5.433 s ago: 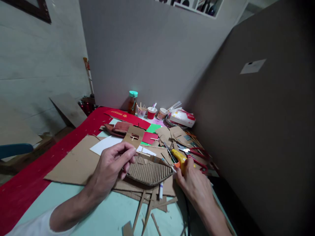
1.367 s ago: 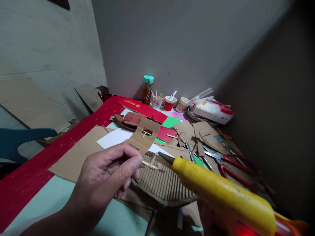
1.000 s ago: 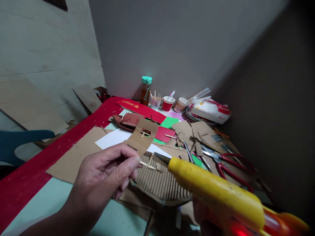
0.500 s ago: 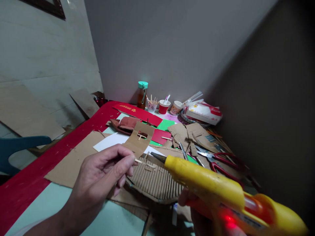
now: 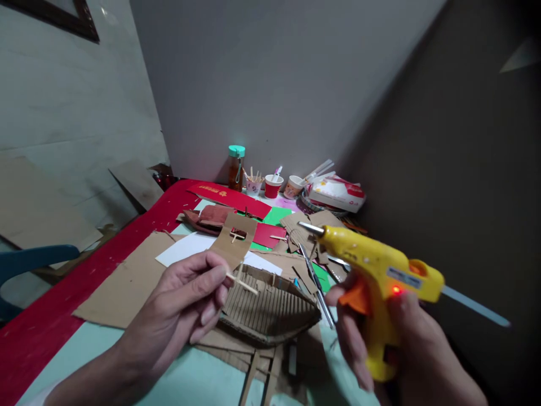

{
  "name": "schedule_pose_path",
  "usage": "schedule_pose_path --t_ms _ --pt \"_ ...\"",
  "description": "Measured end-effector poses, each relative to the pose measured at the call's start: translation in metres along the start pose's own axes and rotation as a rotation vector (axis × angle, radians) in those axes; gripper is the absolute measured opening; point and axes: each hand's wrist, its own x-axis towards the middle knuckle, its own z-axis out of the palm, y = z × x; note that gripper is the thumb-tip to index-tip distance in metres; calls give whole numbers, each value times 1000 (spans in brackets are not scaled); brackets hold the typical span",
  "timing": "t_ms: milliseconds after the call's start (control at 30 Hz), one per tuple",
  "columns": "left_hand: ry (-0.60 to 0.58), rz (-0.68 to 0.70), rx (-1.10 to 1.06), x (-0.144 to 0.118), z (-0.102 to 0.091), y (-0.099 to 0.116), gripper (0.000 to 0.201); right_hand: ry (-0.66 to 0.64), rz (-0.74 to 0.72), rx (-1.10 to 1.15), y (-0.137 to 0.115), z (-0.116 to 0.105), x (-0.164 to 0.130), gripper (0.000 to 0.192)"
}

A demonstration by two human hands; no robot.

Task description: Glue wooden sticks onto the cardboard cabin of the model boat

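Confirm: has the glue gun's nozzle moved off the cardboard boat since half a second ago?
Yes. The glue gun swung up and right; its nozzle now sits above the cardboard boat, toward the cardboard scraps.

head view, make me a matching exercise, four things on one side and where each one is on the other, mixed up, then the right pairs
Things:
1. glue gun
2. thin stick
3. bottle
4. cardboard boat

Places:
A. at the back of the table by the wall
B. on the table between the two hands
C. gripped in the right hand
D. pinched in the fingers of the left hand

Pairs: 1-C, 2-D, 3-A, 4-B
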Motion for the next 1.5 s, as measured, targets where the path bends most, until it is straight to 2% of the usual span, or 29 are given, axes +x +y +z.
schedule_pose_path --t_ms 67,133,200,400,567,700,833,967,1000,1067,1133,1167,1267,1333,1500 --pt "4 -13 -65 2 1 4 29 57 -56 67 -2 -7 9 37" --pt "32 8 -67 4 3 8 32 188 -80 86 -1 -19 21 27" --pt "56 62 -55 4 4 11 34 264 -42 16 3 -33 32 32" --pt "116 187 -6 1 4 19 34 264 -5 -263 16 -57 39 42" --pt "123 198 16 0 6 21 33 206 72 -633 22 -59 33 50" --pt "115 233 44 -1 7 19 32 244 9 -1049 23 -54 32 57" --pt "116 249 57 -3 6 16 33 275 -31 -1350 24 -49 33 51" --pt "94 240 56 -4 5 13 31 291 -77 -1493 19 -43 27 42" --pt "87 232 45 -4 5 12 31 257 -112 -1488 17 -39 24 37" --pt "75 205 20 -4 6 9 30 101 -230 -1375 14 -25 17 33" --pt "71 183 5 -5 7 6 30 -121 -371 -1054 14 -3 11 30" --pt "68 177 6 -5 8 4 30 -155 -393 -889 14 10 10 26" --pt "50 171 20 -7 11 0 30 -228 -354 -473 17 44 10 14" --pt "50 163 20 -8 13 -2 31 -242 -320 -301 19 58 13 13" --pt "37 138 47 -8 13 -7 30 -235 -319 -164 25 65 14 5"
